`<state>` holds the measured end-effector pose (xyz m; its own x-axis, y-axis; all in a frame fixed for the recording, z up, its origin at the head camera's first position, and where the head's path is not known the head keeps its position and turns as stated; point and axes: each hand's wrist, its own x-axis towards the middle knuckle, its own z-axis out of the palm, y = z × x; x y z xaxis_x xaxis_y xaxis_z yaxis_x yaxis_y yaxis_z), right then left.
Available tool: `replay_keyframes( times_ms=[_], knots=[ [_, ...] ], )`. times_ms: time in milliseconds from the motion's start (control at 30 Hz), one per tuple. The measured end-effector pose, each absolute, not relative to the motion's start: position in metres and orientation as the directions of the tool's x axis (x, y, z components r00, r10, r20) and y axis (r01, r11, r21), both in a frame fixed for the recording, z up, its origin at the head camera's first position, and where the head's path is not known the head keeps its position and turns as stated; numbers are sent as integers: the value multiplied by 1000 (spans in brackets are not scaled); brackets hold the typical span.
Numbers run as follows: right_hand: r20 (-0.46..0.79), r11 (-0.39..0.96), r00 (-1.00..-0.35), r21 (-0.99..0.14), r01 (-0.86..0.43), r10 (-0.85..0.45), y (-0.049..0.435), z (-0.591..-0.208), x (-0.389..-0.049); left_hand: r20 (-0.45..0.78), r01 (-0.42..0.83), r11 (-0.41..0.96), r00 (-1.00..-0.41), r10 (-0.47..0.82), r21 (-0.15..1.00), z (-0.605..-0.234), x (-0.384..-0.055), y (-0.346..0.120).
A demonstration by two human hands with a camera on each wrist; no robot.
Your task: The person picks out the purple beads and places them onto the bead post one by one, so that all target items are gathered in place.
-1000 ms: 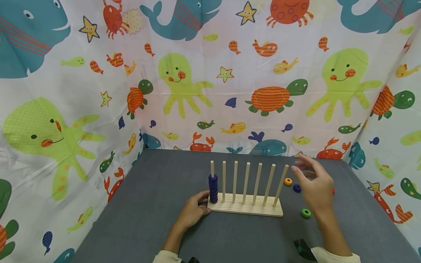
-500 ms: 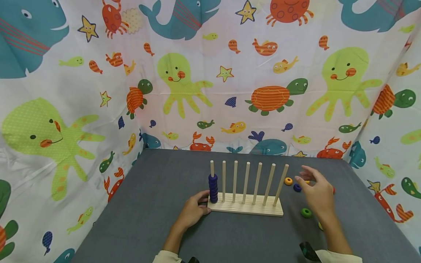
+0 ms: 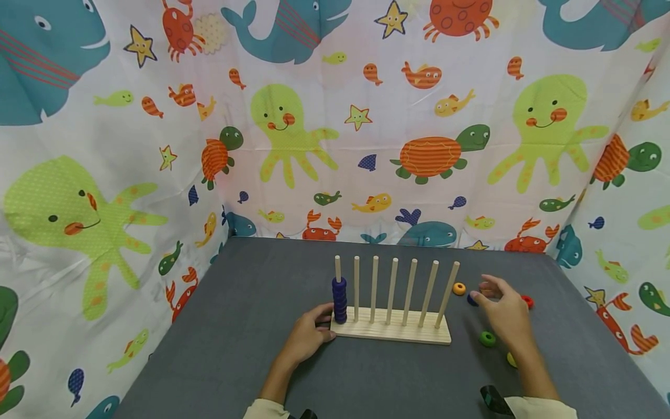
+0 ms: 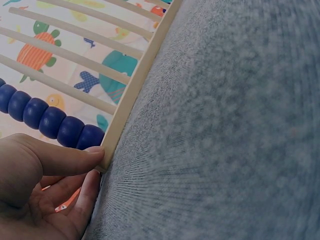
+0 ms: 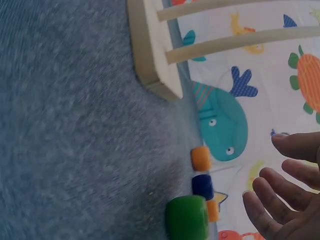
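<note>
A wooden peg stand (image 3: 389, 333) with several upright pegs stands mid-table. Dark blue beads (image 3: 339, 301) are stacked on its leftmost peg. My left hand (image 3: 305, 336) grips the left end of the base; the left wrist view shows thumb and fingers pinching its corner, below the blue beads (image 4: 52, 121). My right hand (image 3: 505, 314) hovers over loose beads right of the stand, fingers loosely bent and holding nothing. A loose dark blue bead (image 3: 472, 299) lies by its fingertips, partly hidden. In the right wrist view the hand (image 5: 292, 195) is apart from the beads.
Near the right hand lie an orange bead (image 3: 459, 288), a red bead (image 3: 527, 301), a green bead (image 3: 487, 339) and a yellow bead (image 3: 511, 359), partly covered by the arm. A printed sea-animal curtain (image 3: 314, 145) surrounds the grey table (image 3: 262, 279).
My right hand has moved away from the rightmost peg, rightward and down toward the loose beads. The red and yellow beads show more now. My left hand and the stand have stayed put.
</note>
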<state>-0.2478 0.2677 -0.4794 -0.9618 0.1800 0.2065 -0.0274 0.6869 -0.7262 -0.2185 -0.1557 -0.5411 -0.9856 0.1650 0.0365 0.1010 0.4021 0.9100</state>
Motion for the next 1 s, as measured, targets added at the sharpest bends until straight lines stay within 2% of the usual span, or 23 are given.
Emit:
replay_keyframes(
  times_ms=[333, 1000],
  knots=[
    [86, 694, -984, -718, 46, 155, 281, -496, -258, 34, 99, 398, -985, 168, 912, -540, -219, -156],
    [27, 754, -996, -655, 42, 79, 297, -519, -274, 37, 101, 391, -985, 169, 915, -540, -218, -156]
  ],
)
